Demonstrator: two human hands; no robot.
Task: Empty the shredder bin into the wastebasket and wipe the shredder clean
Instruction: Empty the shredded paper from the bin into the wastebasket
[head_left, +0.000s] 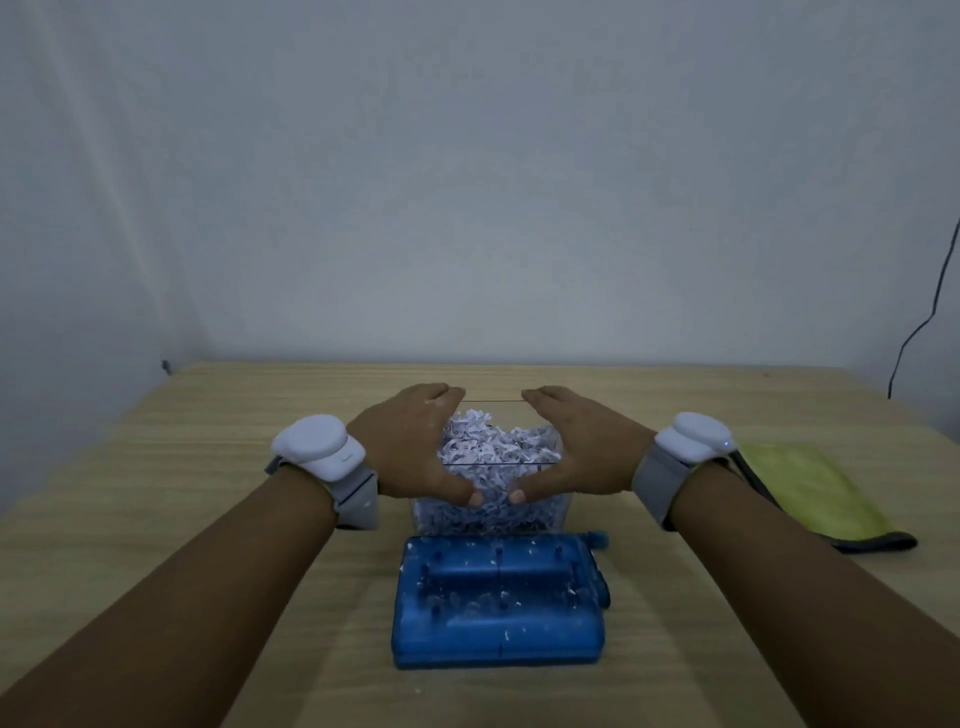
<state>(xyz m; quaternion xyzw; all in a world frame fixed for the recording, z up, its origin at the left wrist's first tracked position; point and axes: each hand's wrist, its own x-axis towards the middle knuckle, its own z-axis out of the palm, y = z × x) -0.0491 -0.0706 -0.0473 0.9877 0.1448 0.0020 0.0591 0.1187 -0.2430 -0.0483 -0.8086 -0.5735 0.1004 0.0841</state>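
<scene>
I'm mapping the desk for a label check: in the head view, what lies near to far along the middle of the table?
Blue shredder top → clear bin of shredded paper → wall.

No text, label, brand, number or sign can be read anywhere in the view. The white wrist unit (318, 453) behind the left hand's fingers carries a small dark mark on its near edge, too small and blurred to make out. The matching unit (693, 435) behind the right hand's fingers shows only a tiny lit dot, not a character. The blue shredder top (498, 603), lying nearer than both thumbs, bears pale flecks of paper and no lettering that shows. The shreds (493, 447) between the fingers of the two hands have faint dark marks, too broken to read.
</scene>
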